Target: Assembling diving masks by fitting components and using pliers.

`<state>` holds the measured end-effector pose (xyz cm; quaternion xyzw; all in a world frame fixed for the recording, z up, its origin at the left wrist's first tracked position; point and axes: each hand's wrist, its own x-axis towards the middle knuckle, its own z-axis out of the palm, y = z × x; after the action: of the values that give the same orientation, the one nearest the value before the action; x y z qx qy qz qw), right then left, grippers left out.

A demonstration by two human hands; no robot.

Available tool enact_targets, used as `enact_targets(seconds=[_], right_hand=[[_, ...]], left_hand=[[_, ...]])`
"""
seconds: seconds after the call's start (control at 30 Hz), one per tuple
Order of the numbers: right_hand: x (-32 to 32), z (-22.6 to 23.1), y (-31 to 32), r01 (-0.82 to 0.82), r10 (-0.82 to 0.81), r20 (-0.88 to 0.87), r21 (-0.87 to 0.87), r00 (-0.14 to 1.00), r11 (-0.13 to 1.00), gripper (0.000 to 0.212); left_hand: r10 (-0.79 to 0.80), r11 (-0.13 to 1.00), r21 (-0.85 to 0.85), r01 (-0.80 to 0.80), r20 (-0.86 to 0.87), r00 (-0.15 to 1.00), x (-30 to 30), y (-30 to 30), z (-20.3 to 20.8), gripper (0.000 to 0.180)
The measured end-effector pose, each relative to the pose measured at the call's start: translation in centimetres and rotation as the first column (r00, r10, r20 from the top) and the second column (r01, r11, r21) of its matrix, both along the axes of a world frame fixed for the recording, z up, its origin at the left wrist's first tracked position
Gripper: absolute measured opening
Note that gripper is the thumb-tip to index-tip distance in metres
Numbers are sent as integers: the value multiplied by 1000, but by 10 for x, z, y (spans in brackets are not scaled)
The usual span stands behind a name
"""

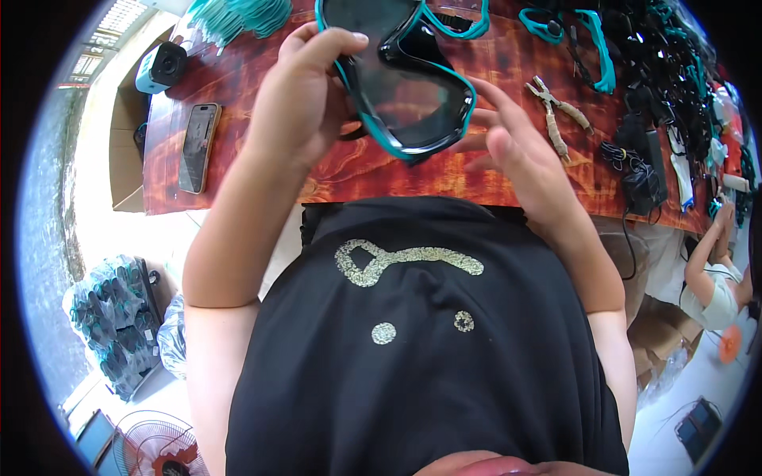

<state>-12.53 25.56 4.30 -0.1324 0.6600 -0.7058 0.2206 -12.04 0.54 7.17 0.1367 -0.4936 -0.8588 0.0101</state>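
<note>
A teal-and-black diving mask with dark lenses is held tilted above the table's front part. My left hand grips its left side, thumb over the front rim and the other fingers behind. At the mask's right edge, my right hand has its fingers spread, with the fingertips close to the rim; whether they touch it I cannot tell. Pliers with tape-wrapped handles lie open on the table, to the right of that hand. Beyond the mask are teal frame parts, partly hidden by it.
On the wood-grain table a phone and a small boxy camera are at left. Teal pieces are stacked behind. Black straps and parts crowd the right side. Another person works at far right.
</note>
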Motion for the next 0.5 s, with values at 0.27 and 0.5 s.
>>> enact_targets(seconds=[0.27, 0.5], right_hand=[[-44, 2, -2, -177, 268, 312, -292, 911, 940, 39], [-40, 20, -4, -360, 409, 430, -195, 804, 912, 40]], left_hand=[[-202, 804, -554, 214, 84, 976, 70, -25, 32, 33], [-555, 616, -784, 80, -359, 751, 45, -20, 43, 51]])
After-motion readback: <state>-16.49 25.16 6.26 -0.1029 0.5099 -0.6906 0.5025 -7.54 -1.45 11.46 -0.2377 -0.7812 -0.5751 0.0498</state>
